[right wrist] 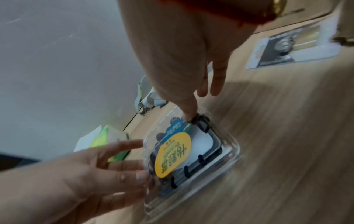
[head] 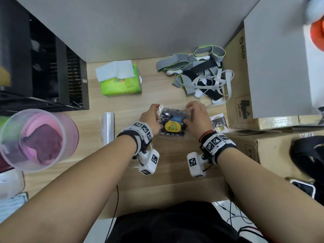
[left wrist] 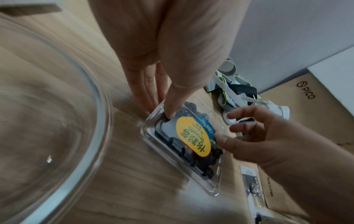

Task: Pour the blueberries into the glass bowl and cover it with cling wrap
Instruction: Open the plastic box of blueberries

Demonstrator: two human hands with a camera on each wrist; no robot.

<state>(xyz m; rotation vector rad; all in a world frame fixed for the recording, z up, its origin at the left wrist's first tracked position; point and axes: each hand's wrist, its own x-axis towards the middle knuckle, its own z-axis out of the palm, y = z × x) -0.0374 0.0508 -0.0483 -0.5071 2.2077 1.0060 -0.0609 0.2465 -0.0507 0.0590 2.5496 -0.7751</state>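
Wood-grain surface [head: 157, 172] carries everything, hemmed by a grey wall at the back and clutter on both sides. At its middle both hands work a clear blueberry clamshell [head: 172, 122] that lies flat and shut. Left hand [head: 151, 118] grasps the box's left side, thumb on the lid and fingers [left wrist: 145, 89] straight down against the outer edge. Right hand [head: 196, 116] grasps the right side the same way, thumb tip pressing the label corner, fingers curled over the far rim.

Judging from this, the step is popping the lid. It should go best if 1 hand pins the base while the other peels up at the rim (thin plastic tends to spring and scatter berries), keeping the box level until it is over the bowl.

Glass bowl [left wrist: 47, 121] sits just beside the left wrist, toward the person, so the carry is short. Cling wrap roll [head: 108, 128] lies left of the box. A padlock card [head: 218, 123] and cardboard boxes [head: 240, 95] crowd the right; a tissue pack [head: 121, 81] and a strap pile [head: 198, 74] take the back. Open room lies toward the near edge.
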